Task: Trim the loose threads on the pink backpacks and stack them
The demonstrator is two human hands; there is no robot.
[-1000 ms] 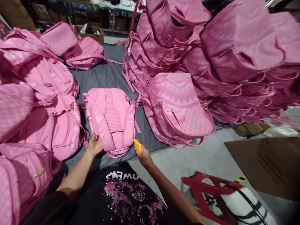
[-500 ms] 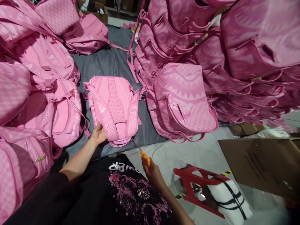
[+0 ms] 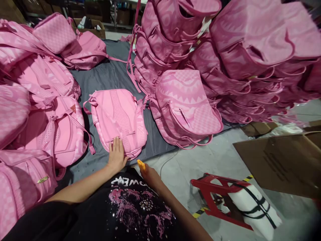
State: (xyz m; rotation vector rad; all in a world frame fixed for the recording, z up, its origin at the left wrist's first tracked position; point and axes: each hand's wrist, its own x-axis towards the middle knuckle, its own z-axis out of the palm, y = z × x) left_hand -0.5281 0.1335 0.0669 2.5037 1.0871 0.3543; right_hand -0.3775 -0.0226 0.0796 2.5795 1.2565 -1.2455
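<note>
A pink backpack (image 3: 122, 110) lies on the dark cloth in front of me, its padded back panel and straps facing up. My left hand (image 3: 116, 154) rests flat on the lower part of the backpack, fingers stretched out. My right hand (image 3: 150, 175) grips a tool with an orange handle (image 3: 141, 165) and a thin shaft. The shaft points at the bag's near edge, just right of my left hand; whether its tip touches the bag I cannot tell. The tool's exact kind is unclear.
More pink backpacks (image 3: 54, 129) lie on the left. One backpack (image 3: 185, 103) stands on the right, before tall stacks of others (image 3: 240, 50). On the floor are a red stool (image 3: 215, 194) with a white strapped bundle (image 3: 258, 207) and a cardboard box (image 3: 278, 164). A thin cord hangs by the table edge.
My left hand has moved from the backpack's left side onto its lower panel and flattened. The orange-handled tool has come nearer the bag's near edge. The view has shifted.
</note>
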